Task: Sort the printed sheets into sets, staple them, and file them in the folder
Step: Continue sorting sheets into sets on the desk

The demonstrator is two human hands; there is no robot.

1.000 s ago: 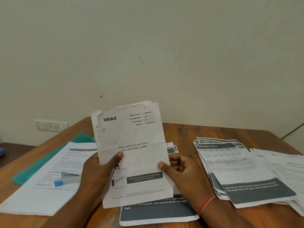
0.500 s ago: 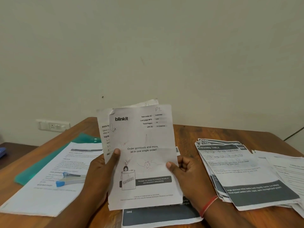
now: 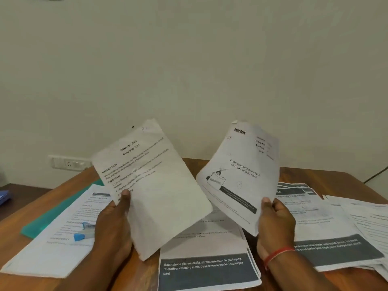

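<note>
I see a brown wooden table point(image 3: 37, 208) against a plain pale wall point(image 3: 189, 59), with a socket point(image 3: 67, 163) at nine o'clock. The left hand point(image 3: 111, 225) pinches a creased white task sheet point(image 3: 155, 185) at ten, and the right hand point(image 3: 275, 219) grips a curling blinkit sheet point(image 3: 241, 171) at two. Flat printed piles point(image 3: 327, 219) lie at four, the smooth green folder point(image 3: 52, 219) and blue stapler point(image 3: 84, 233) at eight.

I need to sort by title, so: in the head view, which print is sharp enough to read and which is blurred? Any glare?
Head view: titles read on the task sheet in the left hand and the blinkit sheet in the right hand, body lines blurred; head view, the banded sheet on the table reads sharpest; light even, no glare.
</note>
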